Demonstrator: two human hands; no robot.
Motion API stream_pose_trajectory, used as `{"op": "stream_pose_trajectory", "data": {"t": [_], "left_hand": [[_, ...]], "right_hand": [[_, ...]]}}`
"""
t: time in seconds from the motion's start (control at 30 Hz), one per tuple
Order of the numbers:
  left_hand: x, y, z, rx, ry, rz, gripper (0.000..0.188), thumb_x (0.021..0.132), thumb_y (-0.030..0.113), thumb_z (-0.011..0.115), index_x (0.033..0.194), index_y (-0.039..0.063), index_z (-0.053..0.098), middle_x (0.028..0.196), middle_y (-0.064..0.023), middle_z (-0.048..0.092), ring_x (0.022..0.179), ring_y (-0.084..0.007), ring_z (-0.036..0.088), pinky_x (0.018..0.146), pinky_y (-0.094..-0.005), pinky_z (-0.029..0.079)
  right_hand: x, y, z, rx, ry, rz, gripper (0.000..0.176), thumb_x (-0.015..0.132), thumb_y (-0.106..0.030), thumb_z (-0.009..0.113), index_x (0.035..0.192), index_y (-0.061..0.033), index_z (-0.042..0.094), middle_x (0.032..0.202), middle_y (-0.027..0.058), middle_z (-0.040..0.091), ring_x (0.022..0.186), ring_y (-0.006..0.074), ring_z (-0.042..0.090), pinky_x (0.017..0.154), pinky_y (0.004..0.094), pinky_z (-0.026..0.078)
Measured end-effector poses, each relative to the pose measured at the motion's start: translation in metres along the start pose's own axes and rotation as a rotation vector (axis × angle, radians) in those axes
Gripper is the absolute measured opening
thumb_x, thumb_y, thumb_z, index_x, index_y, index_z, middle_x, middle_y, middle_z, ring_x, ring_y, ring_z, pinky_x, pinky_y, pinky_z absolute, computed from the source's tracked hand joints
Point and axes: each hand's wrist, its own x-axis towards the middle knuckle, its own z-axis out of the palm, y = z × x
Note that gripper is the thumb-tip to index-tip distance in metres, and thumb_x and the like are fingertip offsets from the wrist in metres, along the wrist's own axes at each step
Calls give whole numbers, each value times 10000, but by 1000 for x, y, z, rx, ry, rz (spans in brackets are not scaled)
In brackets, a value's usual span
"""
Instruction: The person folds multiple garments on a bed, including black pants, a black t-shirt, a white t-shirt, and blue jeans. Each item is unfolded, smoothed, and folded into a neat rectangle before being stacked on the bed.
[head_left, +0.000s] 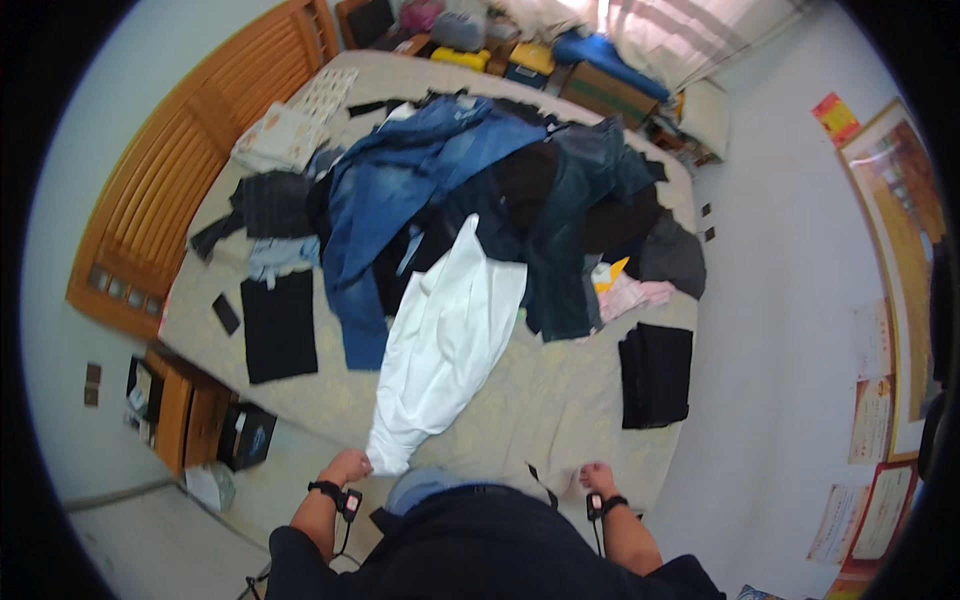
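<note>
My left hand (351, 466) grips the near lower end of a white garment (452, 330) at the bed's front edge. The garment stretches away from me in loose folds, and its far tip lies over the pile of clothes. What kind of garment it is cannot be made out. My right hand (598, 476) is at the front edge of the bed (555, 397), well to the right of the white garment, with its fingers curled. Whether anything is between those fingers is too small to tell.
Blue jeans (397, 172) and dark trousers (566, 247) top a large clothes heap. Folded black garments lie left (280, 326) and right (656, 375). A phone (226, 314) rests near the left edge. Cables hang from both wrist devices. Boxes (611, 94) stand beyond the bed.
</note>
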Motion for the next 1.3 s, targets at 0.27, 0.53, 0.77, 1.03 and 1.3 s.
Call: {"op": "stream_pose_trajectory", "data": {"t": [0.27,0.53,0.77,1.03,1.3], "left_hand": [[0,-41,50,-125,316,-142,410,821,417,718,943,26,738,938,-214,725,901,-411,682,820,-471,543],[37,10,-4,-229,555,-113,359,826,389,763,934,52,702,893,-225,711,854,-414,680,767,-478,541],[5,-14,-30,-431,823,9,170,726,57,673,784,56,513,681,-117,533,625,-236,526,613,-361,463],[-100,-50,-53,-714,924,-105,179,765,-25,612,800,85,476,758,15,475,709,-83,457,625,-251,393],[-120,-25,-60,-987,1196,31,199,799,-52,612,850,97,492,837,38,473,760,-63,447,692,-215,379]], "right_hand": [[-24,-95,74,-88,-117,-132,191,929,-183,632,1058,-45,661,928,63,702,795,189,707,677,322,557],[-41,-70,113,14,-157,124,189,913,-168,649,1057,-46,661,901,46,686,761,188,696,628,317,556],[20,-46,228,-25,-254,134,438,886,-185,717,1282,-65,574,988,69,679,770,193,674,599,343,554],[93,-110,367,-547,-240,-275,348,983,-341,473,1023,-58,671,949,143,721,877,330,686,737,481,533],[59,-154,289,745,-203,7,163,958,-126,649,1079,-28,599,834,109,661,587,213,627,502,307,507]]}}
